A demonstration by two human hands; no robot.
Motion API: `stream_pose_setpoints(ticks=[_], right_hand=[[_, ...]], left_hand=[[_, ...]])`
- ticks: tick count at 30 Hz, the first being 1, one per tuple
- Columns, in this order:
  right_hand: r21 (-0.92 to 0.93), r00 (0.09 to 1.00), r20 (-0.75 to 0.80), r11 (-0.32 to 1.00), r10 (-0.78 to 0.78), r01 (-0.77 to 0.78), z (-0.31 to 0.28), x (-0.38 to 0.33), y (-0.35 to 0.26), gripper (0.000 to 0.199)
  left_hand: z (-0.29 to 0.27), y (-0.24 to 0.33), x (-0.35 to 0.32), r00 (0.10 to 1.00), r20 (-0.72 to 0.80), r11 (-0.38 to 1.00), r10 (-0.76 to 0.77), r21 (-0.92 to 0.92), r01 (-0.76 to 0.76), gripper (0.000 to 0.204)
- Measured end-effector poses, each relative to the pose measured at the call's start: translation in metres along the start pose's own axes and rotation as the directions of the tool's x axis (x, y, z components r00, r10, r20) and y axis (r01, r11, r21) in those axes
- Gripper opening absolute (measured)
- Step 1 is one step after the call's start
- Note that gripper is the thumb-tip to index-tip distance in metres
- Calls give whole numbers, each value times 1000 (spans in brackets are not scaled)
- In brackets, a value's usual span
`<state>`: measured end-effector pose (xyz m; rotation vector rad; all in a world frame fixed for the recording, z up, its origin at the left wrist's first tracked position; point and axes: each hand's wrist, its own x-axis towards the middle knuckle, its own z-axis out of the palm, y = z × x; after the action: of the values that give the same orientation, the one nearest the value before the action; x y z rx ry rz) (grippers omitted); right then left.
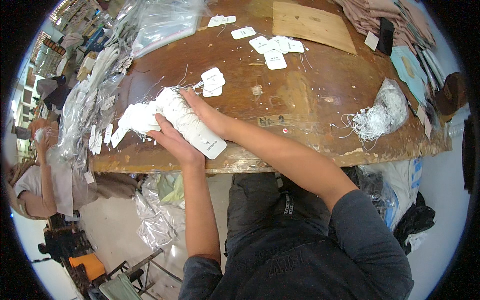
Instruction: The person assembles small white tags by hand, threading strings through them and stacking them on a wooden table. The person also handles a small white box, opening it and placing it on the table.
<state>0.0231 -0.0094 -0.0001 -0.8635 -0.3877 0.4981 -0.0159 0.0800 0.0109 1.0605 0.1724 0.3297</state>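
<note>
Btwn both hands (179,143) (208,115), white tag stack (189,121), over brown tbl (240,70)

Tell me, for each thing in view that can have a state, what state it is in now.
Stack of white tags: packed in a row, between both hands
Left hand: open, touching the stack
Right hand: open, touching the stack
Far loose tags: flat, some overlapping
White strings: bunched, loops spilling out
Wooden board: lying flat
</note>
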Motion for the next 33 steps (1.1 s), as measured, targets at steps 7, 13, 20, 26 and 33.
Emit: stream_pose_setpoints(ticks=[7,13,20,26,33], right_hand=[[-784,924,-332,599,-189,-159,-11,-20,-41,65],[-774,934,-340,596,-109,-212,-11,-20,-42,64],[-734,954,-276,666,-115,-132,-1,-25,-37,56],[-780,960,-202,625,-196,-37,0,-22,-32,54],[-778,949,-256,622,-182,-90,-1,-22,-33,54]], left_hand=[[-20,8,-10,991,-75,976,113,194,-97,85],[-16,9,-24,996,74,968,44,243,-61,84],[-5,7,-23,990,132,973,52,217,-80,86],[-5,7,-25,987,154,983,55,164,-80,86],[-8,5,-20,984,164,977,70,189,-101,86]])
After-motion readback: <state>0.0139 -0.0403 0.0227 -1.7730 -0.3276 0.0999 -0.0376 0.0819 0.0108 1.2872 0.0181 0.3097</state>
